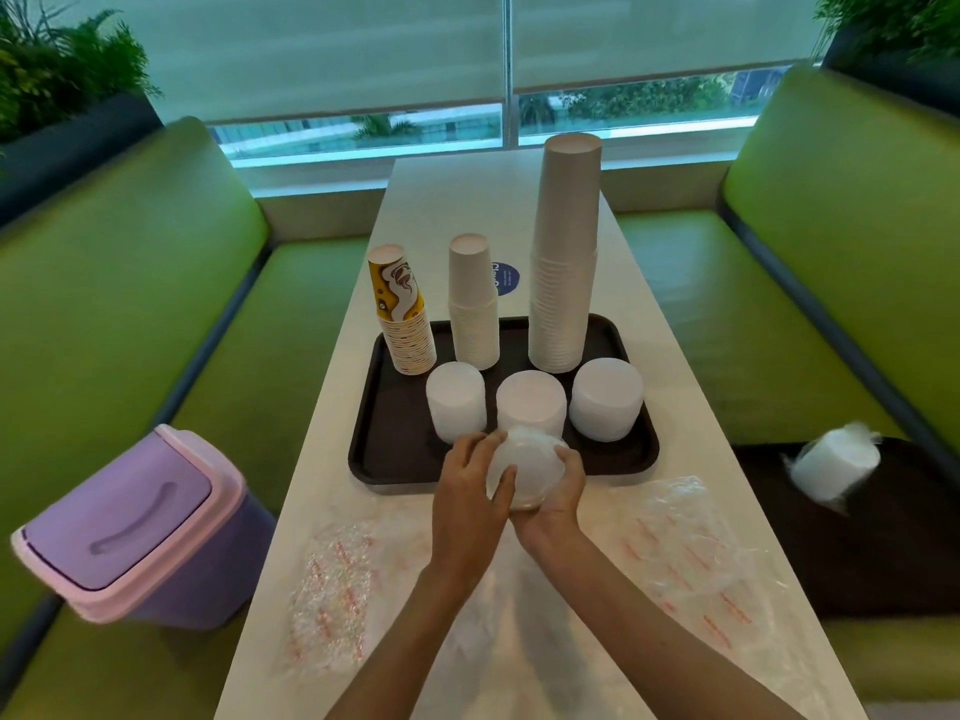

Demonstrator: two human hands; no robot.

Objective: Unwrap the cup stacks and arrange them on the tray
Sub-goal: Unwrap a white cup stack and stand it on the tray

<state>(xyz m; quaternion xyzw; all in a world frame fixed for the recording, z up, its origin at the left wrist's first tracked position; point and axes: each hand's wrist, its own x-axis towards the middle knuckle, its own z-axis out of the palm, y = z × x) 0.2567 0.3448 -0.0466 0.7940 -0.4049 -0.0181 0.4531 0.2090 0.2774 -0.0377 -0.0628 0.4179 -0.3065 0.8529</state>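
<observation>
Both hands (467,478) grip white cup stack (525,466) by tray (387,439)

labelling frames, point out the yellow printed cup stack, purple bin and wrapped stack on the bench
yellow printed cup stack (397,296): head view, top cup's side
purple bin (124,511): head view, lid
wrapped stack (831,467): head view, side

A long pale table (447,200) runs to a wide window (623,109) — roller blinds (311,44) drawn most of the way down, greenery outside. A green padded left bench (130,262) and right bench (831,226) flank it, with leafy plants (52,59) behind their backs. A lilac swing-lid bin (135,522) sits on the left bench, near the table's left edge
</observation>
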